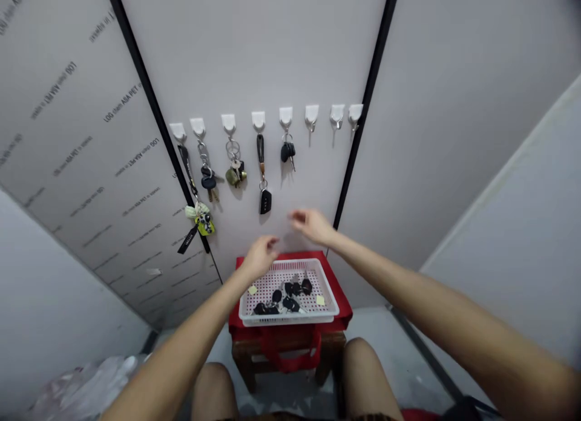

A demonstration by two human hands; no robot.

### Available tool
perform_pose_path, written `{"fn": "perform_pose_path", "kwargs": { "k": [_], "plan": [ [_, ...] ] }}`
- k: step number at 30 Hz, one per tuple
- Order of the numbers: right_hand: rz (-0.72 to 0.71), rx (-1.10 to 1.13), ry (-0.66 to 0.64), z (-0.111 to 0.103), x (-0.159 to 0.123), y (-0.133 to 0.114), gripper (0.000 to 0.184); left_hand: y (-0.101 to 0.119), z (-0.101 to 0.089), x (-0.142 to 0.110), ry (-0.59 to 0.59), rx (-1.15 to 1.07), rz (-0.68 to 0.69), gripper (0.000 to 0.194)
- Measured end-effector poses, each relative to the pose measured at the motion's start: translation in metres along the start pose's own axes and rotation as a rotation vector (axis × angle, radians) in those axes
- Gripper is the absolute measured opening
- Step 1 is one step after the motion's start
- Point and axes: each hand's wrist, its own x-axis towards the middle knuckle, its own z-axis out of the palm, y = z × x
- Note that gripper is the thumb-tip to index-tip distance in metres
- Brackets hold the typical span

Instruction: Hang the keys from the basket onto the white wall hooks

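Observation:
Above the back left part of a white plastic basket is my left hand, its fingers loosely bent and slightly apart, with nothing visible in them. My right hand is in front of the wall, higher and further right. Its fingertips are blurred, but the fingers look loosely bent and I see no object in them. Several black-headed keys lie in the basket. Closest above my hands, a black car key fob hangs by a strap, and a bunch of black keys hangs to its right.
White hooks line the wall; the three on the right carry no keys. Further left hang a keyring with a brass-coloured piece, dark keys and a green charm keyring. Under the basket, a red bag covers a wooden stool.

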Motion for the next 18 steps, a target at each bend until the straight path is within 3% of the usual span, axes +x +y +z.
{"fn": "perform_pose_path", "kwargs": {
  "k": [2,5,10,14,18],
  "plan": [
    [0.026,-0.067,-0.368,0.030,-0.039,0.024,0.017,-0.026,0.023,-0.023,-0.174,0.115,-0.061,0.030],
    [0.026,-0.221,-0.587,0.061,-0.077,0.050,0.021,-0.043,0.043,-0.043,-0.340,0.299,-0.174,0.030],
    [-0.084,-0.390,-0.598,0.072,-0.091,0.059,0.031,-0.041,0.042,-0.047,-0.439,0.376,-0.237,0.035],
    [-0.016,-0.451,-0.604,0.074,-0.089,0.053,0.028,-0.043,0.033,-0.048,-0.508,0.386,-0.215,0.010],
    [-0.094,-0.286,-0.510,0.077,-0.089,0.043,0.031,-0.047,0.028,-0.043,-0.493,0.129,-0.214,0.008]
  ]
}}
